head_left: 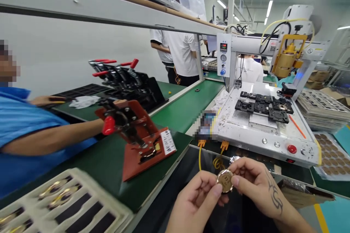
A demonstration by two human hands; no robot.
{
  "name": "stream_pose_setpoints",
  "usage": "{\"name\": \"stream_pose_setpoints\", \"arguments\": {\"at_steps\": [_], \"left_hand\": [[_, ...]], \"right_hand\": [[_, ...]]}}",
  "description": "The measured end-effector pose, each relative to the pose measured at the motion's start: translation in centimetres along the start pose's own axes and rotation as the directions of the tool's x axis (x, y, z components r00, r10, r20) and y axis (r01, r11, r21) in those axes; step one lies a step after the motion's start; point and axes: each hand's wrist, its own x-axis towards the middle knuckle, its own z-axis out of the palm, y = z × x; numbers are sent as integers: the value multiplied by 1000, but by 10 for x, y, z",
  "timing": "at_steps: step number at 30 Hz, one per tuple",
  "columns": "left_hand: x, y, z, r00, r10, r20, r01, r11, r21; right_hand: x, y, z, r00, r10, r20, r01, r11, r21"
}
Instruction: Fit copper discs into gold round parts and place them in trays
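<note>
both hands pinching one round gold disc (225, 181), left hand (195, 200) and right hand (255, 185) gripping its edges, disc markings too blurry to read

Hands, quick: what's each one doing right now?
Left hand: closed, fingertips pinching the round gold-coloured disc.
Right hand: closed on the same disc from the other side, thumb on its rim.
</note>
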Motion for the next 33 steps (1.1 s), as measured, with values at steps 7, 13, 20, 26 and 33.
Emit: {"name": "stream_pose_setpoints", "arguments": {"at_steps": [7,13,20,26,33], "left_hand": [[3,2,3,997,-33,71,35,999,-30],[1,5,6,997,-36,75,40,998,-55],[0,4,4,995,-41,89,49,995,-87],[-1,3,3,995,-31,92,38,996,-84],[0,5,3,995,-30,99,39,995,-97]], "right_hand": [[-3,1,-10,999,26,29,-25,999,-33],[-2,0,-10,999,16,39,-14,998,-55],[-3,-3,-10,998,16,55,-12,997,-82],[-4,-6,-9,995,15,95,-8,997,-73],[-5,-9,-7,998,17,65,-9,992,-124]]}}
